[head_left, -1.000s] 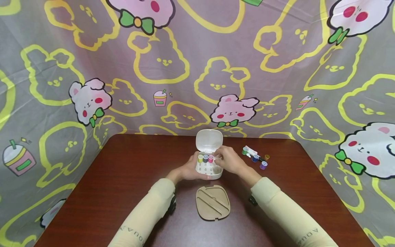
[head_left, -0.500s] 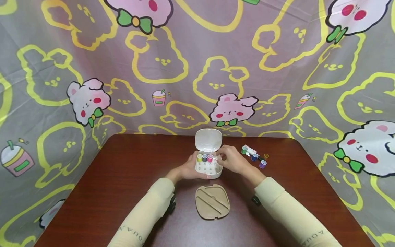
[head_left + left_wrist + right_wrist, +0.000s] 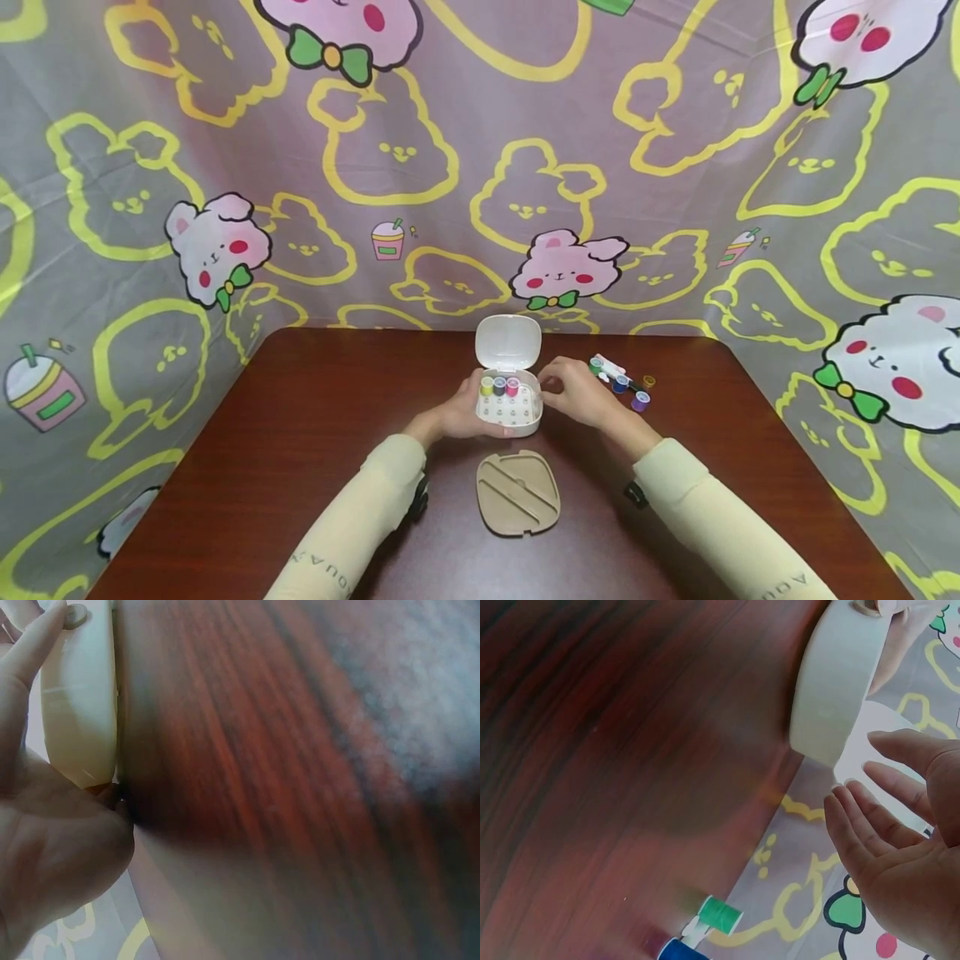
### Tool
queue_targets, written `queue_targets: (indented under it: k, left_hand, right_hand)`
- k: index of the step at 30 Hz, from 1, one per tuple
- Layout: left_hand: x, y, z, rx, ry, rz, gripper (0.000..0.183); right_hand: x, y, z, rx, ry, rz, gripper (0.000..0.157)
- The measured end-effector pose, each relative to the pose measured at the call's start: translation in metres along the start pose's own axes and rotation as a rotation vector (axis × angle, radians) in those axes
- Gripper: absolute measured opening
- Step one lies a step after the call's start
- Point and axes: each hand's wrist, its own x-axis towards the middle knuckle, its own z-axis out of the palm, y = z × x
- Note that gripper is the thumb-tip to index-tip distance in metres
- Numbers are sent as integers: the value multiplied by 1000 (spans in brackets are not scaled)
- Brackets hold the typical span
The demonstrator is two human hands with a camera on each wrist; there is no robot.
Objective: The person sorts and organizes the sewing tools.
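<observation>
A white sewing box (image 3: 529,429) stands on the table with its lid (image 3: 508,342) raised. My left hand (image 3: 461,412) grips its left side, the thumb lying along the front wall, as the left wrist view shows. Inside, yellow, dark blue and pink thread spools (image 3: 512,387) line the back row, with rows of small pegs in front. Whether a white spool sits right of the pink one, I cannot tell. My right hand (image 3: 576,392) hovers by the box's right rim. Its fingers are loosely bent, with nothing visible between them in the right wrist view.
A beige tray (image 3: 518,493) with diagonal ridges lies in front of the box. To the right are a green spool (image 3: 720,914), a blue spool (image 3: 620,384), a purple spool (image 3: 641,402), a yellowish spool (image 3: 648,382) and a white pen-like item (image 3: 609,364). Patterned cloth hangs behind.
My right hand has drawn back rightward from inside the box to beside its rim, uncovering the right part of the pegs. The left hand and the box have stayed put.
</observation>
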Motion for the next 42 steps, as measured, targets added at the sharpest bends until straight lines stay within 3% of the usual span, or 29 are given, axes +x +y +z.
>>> queue_targets:
  k: [7,13,21,30,42]
  left_hand:
    - [0,1,-2,-43,13,11,111]
    - [2,-5,2,-8,13,9,110]
    - [1,-2,1,-37,24,19,108]
    - [0,1,-3,-45,18,-1,110]
    - [8,-15,5,-44,28,2,111]
  right_hand:
    - [-3,5,-3,-50,19,15,19]
    - [-8,5,-7,-56,-6,62,22]
    - [-15,9,-16,-85,45,30,23]
    - [-22,12,-26,-110,64,59,23]
    - [-37,26,-36,-103,87,86,23]
